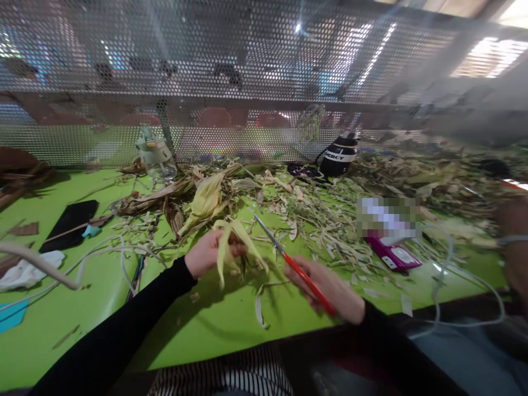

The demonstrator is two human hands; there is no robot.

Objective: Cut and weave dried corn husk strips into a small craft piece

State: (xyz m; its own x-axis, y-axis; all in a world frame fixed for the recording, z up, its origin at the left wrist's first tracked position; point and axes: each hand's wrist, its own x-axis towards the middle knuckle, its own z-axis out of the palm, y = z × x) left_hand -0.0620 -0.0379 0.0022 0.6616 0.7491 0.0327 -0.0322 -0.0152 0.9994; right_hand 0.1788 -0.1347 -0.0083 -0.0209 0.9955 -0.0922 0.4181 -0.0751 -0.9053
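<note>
My left hand (208, 254) is closed on a pale yellow-green corn husk (224, 253), whose strips splay out over the green table (198, 341). My right hand (325, 286) grips red-handled scissors (307, 280). Their metal blades point up and to the left, apart from the husk strips. A loose curled strip (259, 311) lies on the table between my hands. Just beyond my left hand rests a bundle of yellow husk (206, 198).
Cut husk scraps (325, 231) cover the table's middle and right. A black phone (72, 223) and white cable (119, 247) lie left. Behind stand a clear bottle (157, 157) and black bottle (339, 157), before a perforated metal screen (247, 66). Another person's arm (513, 247) is at right.
</note>
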